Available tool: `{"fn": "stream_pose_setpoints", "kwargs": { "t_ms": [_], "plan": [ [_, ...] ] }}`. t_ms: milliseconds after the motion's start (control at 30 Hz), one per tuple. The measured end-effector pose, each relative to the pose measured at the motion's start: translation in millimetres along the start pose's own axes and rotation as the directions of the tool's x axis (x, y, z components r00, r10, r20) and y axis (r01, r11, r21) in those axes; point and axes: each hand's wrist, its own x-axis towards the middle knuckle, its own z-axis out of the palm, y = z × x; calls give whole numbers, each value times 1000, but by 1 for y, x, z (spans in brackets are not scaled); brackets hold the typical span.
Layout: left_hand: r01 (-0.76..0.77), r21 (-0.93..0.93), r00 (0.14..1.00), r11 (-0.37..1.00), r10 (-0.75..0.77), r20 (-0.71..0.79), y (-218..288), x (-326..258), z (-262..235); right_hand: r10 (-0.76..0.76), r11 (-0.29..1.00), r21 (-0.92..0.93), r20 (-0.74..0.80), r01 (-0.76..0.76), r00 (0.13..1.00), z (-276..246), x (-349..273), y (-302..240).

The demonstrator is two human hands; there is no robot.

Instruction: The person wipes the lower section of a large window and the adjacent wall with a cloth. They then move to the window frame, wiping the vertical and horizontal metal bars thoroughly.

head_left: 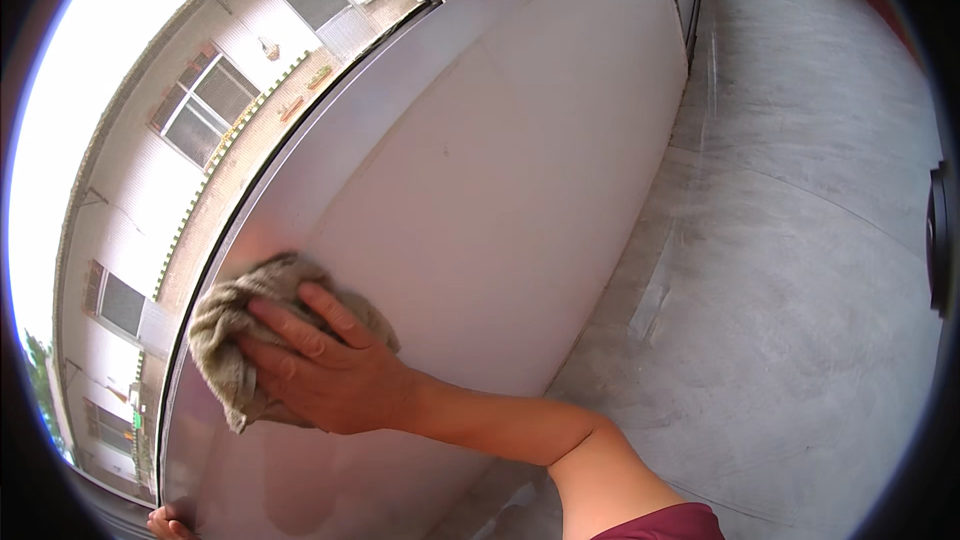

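A crumpled grey-beige cloth [225,345] lies under my right hand [335,360], pressed against the upper part of a smooth, pale pinkish wall panel [500,170]. The fingers of that hand are bent over the cloth and hold it bunched, close to the dark window frame [262,162]. At the lower left corner only a few fingers of my left hand [172,523] show, curled at the frame's edge. The rest of the left hand is out of the picture.
Beyond the window stands a building [215,110] with several windows and planters along a ledge. A grey, streaked concrete floor [800,240] runs along the panel's foot on the right. A dark rounded object [938,240] juts in at the right rim.
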Motion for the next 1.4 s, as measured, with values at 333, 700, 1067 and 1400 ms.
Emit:
{"fn": "stream_pose_setpoints", "kwargs": {
  "t_ms": [333,700,1067,1400],
  "plan": [
    [-344,815,846,466,531,54,-12,-1,10,295,830,-359,-368,-427,882,-61,12,190],
    [8,194,985,981,26,-172,35,3,27,311,833,-342,-361,-435,879,-68,29,210],
    [-86,376,926,923,213,-313,4,-1,34,171,944,-226,-289,-241,942,-13,14,77],
    [-9,81,932,997,38,-359,-4,-8,37,-234,971,49,-3,233,972,19,-38,-56]
  ]
}}
